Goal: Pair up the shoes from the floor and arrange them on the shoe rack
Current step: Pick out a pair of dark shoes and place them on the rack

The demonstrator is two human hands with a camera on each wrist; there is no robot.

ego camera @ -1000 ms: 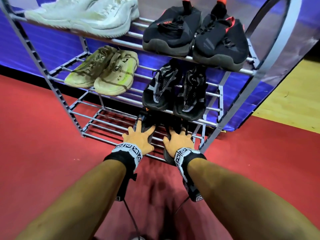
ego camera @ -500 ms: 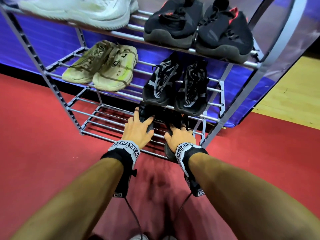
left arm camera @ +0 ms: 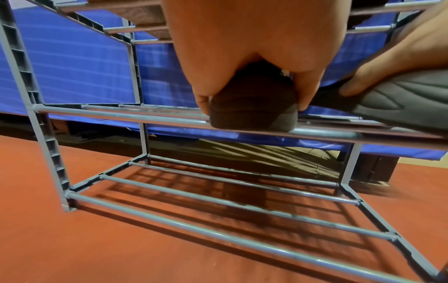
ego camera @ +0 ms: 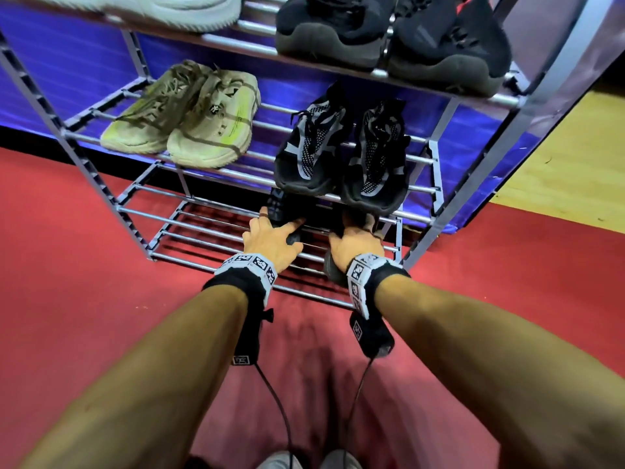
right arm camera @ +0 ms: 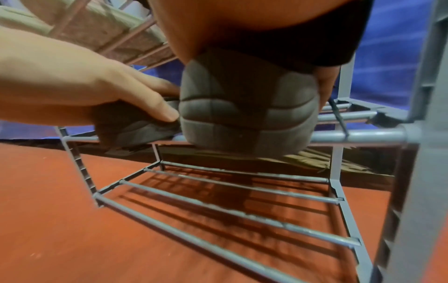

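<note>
Two dark shoes with grey soles lie side by side on the right of the grey shoe rack's [ego camera: 101, 184] third tier. My left hand [ego camera: 270, 236] grips the heel of the left shoe [ego camera: 282, 211], thumb and fingers on either side of it [left arm camera: 253, 107]. My right hand [ego camera: 355, 243] grips the heel of the right shoe [ego camera: 333, 269], which sticks out over the front rail [right arm camera: 247, 114]. Both soles rest on the rails. The toes are hidden under the tier above.
An olive pair [ego camera: 189, 120] and a black-and-grey knit pair [ego camera: 345, 154] sit on the tier above. On the top tier are a white shoe [ego camera: 162, 11] and a black pair [ego camera: 389, 38]. The bottom tier's rails [left arm camera: 218, 208] stand on the red floor [ego camera: 67, 282]. A blue panel backs the rack.
Both hands have slid the two dark shoes a little deeper onto the third tier. The head view has moved closer to the rack.
</note>
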